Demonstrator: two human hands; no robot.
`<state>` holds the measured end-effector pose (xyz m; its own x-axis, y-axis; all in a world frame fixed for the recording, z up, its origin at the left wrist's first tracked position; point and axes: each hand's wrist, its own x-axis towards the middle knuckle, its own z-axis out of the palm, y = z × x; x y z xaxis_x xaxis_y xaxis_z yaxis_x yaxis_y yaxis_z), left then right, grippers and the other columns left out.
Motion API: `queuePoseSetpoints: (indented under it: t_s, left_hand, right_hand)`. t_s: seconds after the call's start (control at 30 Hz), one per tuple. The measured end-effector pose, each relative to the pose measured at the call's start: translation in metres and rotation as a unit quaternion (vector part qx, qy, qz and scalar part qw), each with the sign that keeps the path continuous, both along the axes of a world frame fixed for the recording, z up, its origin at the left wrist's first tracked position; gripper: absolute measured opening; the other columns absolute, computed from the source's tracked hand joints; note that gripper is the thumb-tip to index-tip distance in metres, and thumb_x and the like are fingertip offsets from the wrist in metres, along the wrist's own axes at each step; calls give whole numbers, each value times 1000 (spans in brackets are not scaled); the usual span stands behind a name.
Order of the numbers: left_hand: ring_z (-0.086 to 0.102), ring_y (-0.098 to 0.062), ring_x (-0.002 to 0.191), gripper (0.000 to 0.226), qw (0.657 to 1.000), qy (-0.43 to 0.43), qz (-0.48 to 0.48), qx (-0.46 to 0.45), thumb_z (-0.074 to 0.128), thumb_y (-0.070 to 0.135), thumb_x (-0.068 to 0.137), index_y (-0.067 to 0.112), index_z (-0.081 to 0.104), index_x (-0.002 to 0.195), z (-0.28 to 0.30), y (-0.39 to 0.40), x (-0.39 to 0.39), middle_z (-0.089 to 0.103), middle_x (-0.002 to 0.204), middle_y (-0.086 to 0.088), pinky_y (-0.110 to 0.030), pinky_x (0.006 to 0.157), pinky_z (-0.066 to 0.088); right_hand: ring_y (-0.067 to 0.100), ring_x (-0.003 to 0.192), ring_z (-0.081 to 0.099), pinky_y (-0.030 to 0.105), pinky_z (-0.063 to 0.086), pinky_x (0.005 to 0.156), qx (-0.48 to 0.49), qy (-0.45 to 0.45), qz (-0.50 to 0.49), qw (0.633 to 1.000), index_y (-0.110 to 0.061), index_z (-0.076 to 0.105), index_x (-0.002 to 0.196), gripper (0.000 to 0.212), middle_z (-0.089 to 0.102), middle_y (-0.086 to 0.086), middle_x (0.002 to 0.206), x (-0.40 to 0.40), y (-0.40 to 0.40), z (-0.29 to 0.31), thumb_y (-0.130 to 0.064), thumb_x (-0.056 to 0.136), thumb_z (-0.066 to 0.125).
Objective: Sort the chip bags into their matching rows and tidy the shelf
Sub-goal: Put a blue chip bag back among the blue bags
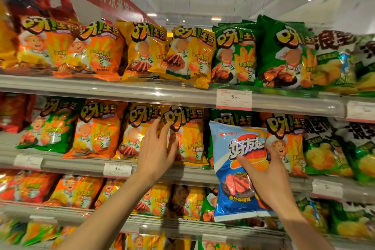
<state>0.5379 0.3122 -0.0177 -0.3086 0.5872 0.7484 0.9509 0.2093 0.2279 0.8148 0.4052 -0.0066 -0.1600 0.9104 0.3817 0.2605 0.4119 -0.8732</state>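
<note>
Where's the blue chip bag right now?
In the head view, right of centre: the right hand holds the blue chip bag up in front of the middle shelf, covering a green bag, beside an orange bag.

The blue chip bag (238,170) stands upright, pinched in the right hand (263,170). The yellow chip bag (185,136) stands upright on the shelf under the left hand (156,148).

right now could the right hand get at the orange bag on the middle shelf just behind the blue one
Probably not as things stand: the right hand is gripping the blue chip bag, which hangs in front of the orange chip bag and covers its left edge. The bag's right side is clear.
</note>
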Motion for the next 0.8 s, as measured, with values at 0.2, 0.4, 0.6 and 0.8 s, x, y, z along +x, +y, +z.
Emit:
queuePoseSetpoints:
  t_s: [0.2,0.4,0.6,0.8]
  left_hand:
    - [62,-2,99,53,943,-276,-175,-59,57,56,92,29,49,137,7,-27,60,64,114,13,-32,88,55]
    - [67,13,87,85,814,-475,-311,-125,74,49,81,40,22,148,13,-25,116,55,115,23,-12,71,54]
    - [72,-2,91,70,797,-481,-351,-97,75,23,88,42,33,142,14,-10,157,64,120,10,-21,70,58]
    - [72,-5,96,53,804,-468,-351,-107,74,35,83,58,44,121,14,28,231,66,117,18,-31,79,61]
  right_hand:
    - [18,113,60,36,54,91,-39,59,17,997,-27,39,143,79,58,0,128,-3,-8,0,-37,78,83]
    - [0,109,59,26,52,90,-71,69,48,994,-30,43,142,83,62,-11,126,5,-14,4,-43,72,87]
    - [-2,101,67,32,55,94,-83,73,87,990,-36,59,123,56,72,-19,109,53,-7,19,-50,74,84]
    - [3,101,67,37,55,94,-66,54,70,994,-38,60,115,53,72,-17,108,139,33,28,-68,73,74]
